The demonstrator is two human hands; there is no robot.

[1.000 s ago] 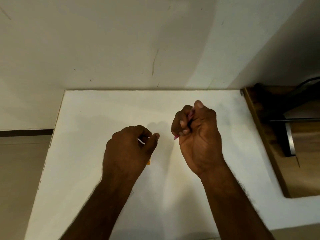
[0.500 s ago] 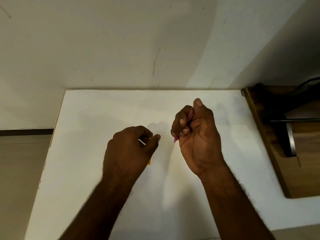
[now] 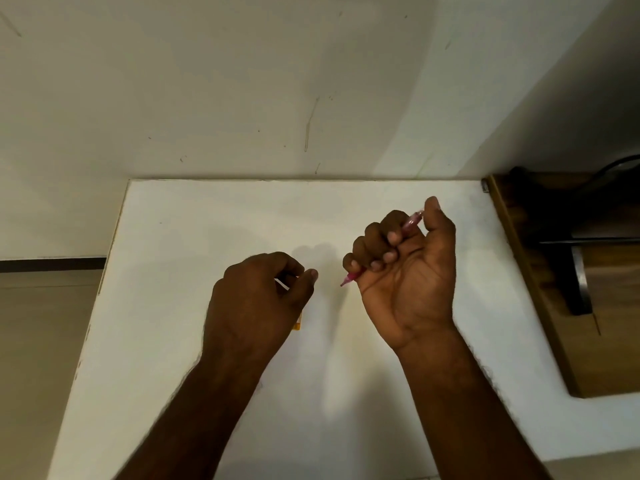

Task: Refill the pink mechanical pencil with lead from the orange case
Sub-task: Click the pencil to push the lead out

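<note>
While right hand [image 3: 405, 271] fists the pink pencil [image 3: 410, 225] above the white table [image 3: 194, 237], top end by thumb, probably for loading, left hand [image 3: 258, 299] curls around the orange case [image 3: 298, 322], pinching something thin and white

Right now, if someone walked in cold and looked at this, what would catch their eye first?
Two bare hands over the middle of a white table. The right hand is turned palm up, curled around a pink mechanical pencil that runs diagonally, tip low and to the left. The left hand, knuckles up, pinches something thin and white, with a sliver of the orange case peeking out beneath it.
</note>
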